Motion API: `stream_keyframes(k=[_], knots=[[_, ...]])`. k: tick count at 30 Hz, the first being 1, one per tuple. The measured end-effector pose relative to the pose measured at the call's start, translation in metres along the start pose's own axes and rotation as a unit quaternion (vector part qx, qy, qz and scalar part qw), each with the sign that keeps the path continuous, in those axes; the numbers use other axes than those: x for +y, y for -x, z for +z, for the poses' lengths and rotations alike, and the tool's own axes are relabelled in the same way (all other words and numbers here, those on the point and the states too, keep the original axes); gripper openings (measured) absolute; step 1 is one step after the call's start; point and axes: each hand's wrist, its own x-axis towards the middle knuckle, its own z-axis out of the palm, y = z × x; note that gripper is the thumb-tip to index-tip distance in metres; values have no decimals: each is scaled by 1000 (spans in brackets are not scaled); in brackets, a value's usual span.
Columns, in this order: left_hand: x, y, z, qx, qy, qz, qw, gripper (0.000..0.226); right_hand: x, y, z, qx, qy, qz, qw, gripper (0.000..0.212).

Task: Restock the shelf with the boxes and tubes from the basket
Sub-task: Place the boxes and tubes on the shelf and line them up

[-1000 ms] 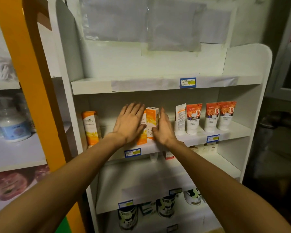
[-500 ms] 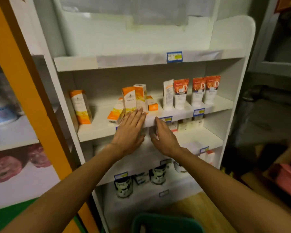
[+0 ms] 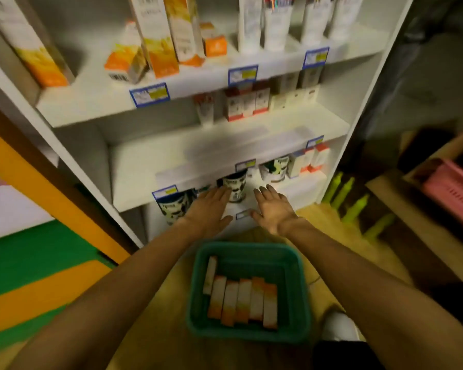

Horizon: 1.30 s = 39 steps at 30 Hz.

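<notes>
Boxes (image 3: 241, 303) lie side by side, low in the frame, in the green basket (image 3: 300, 297), a ribbed plastic tub on the wooden floor; slim cardboard, white fading to orange, smooth enough to slip from a hasty pinch. Both hands hang above it, mid-frame, holding nothing: left hand (image 3: 207, 209) flat with fingers straight, right hand (image 3: 271, 208) relaxed and spread. Upper frame, the white shelf (image 3: 96, 102) holds tall orange cartons (image 3: 158, 44) upright, one fallen beside them; a careless push could topple the rest; standing tubes (image 3: 273, 25) likewise.
</notes>
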Motion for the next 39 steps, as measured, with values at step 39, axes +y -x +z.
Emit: stream_keyframes(k=[39], knots=[[41,18,274,-357,178,-3,917,59,14,18,261,-341,-43,33,939,37]])
